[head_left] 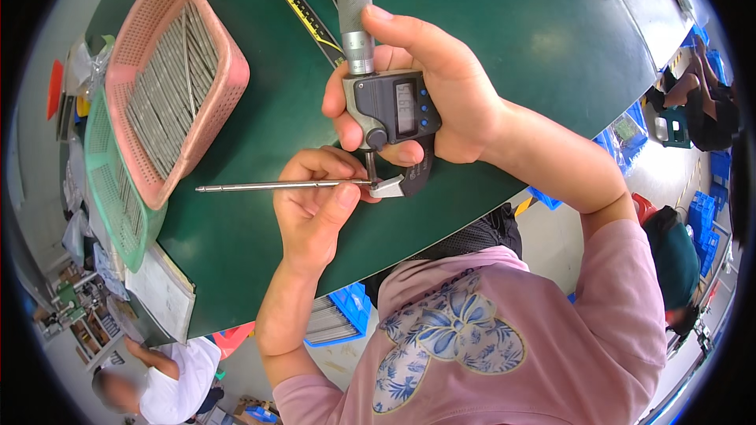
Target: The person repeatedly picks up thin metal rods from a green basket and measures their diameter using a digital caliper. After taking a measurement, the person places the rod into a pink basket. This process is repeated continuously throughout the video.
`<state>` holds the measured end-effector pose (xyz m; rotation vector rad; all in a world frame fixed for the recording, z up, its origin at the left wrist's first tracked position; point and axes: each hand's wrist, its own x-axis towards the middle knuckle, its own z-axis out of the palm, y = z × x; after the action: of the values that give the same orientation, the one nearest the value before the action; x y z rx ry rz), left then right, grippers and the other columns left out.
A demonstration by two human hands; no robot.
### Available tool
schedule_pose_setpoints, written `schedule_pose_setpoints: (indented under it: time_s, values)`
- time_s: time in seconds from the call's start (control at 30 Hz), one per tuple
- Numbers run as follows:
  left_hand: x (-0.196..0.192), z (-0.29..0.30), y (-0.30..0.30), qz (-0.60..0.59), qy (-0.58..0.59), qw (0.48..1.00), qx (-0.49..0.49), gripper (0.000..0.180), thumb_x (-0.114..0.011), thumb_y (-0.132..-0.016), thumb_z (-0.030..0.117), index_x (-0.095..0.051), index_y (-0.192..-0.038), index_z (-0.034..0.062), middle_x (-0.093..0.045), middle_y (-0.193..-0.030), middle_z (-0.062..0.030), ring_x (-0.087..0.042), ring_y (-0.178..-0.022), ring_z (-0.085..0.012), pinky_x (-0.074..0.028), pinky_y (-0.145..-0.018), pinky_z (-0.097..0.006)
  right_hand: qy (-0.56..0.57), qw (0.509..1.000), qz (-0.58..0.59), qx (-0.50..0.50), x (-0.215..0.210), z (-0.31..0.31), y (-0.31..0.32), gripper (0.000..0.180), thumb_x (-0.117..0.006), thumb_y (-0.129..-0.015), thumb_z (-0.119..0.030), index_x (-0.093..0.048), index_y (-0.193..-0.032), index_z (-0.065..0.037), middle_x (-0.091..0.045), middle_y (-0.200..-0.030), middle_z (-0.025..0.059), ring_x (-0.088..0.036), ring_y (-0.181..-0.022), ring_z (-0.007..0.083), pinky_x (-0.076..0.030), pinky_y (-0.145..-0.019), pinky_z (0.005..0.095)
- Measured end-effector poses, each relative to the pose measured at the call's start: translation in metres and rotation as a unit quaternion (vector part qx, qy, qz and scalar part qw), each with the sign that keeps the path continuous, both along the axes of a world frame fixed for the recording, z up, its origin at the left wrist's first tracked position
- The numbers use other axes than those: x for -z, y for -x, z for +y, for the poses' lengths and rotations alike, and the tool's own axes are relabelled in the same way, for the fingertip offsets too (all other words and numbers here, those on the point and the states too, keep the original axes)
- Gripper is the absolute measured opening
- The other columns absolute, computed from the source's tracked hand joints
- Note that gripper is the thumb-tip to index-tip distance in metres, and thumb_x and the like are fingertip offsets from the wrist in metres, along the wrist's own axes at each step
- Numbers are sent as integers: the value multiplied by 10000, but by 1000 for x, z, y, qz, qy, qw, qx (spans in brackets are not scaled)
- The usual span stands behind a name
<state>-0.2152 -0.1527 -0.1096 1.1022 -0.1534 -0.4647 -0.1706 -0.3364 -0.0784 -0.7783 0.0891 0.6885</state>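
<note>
My right hand [449,71] is wrapped round a digital micrometer [392,106] with a grey frame, a small screen and a ribbed metal thimble at its top. Thumb and fingers rest along the thimble and the frame. My left hand [315,208] pinches a thin metal rod [252,186] that lies nearly level and points left. The rod's right end sits at the micrometer's jaws, between spindle and anvil. Whether both jaw faces touch it I cannot tell.
A pink plastic basket [228,122] full of similar rods stands at the left, partly over a green basket [118,212]. Black-and-yellow scales [295,4] lie on the green table [535,31]. Papers [167,291] lie at its left edge. Blue crates and other people are beyond the table.
</note>
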Motion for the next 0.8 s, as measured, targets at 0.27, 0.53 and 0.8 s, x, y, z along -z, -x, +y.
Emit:
schedule_pose_setpoints:
  time_s: [0.27, 0.53, 0.8]
  values:
    - [-2, 0, 0, 3, 6, 1000, -3, 157, -602, -780, 19, -469, -862, 4, -535, -864, -116, -566, -745, -149, -526, -664, -284, -12, 1000, 10, -5, 2, 1, 1, 650, -270, -858, -547, -540, -895, 43, -564, -678, 144, -417, -371, 143, -350, -348, 216]
    - [-1, 1, -1, -17, 14, 1000, 15, 163, -591, -773, -14, -457, -860, 20, -522, -871, -112, -552, -766, -137, -530, -669, -282, -19, 999, 40, -5, 0, 1, -1, 652, -290, -850, -548, -550, -858, 49, -566, -670, 150, -425, -376, 143, -346, -330, 214]
    - [0, 4, 0, -38, 4, 999, 26, 176, -592, -757, -25, -459, -862, 19, -519, -872, -111, -550, -770, -149, -506, -677, -292, 2, 1000, 29, -8, 1, 4, 0, 664, -329, -826, -591, -556, -804, 32, -572, -641, 138, -426, -365, 141, -336, -316, 211]
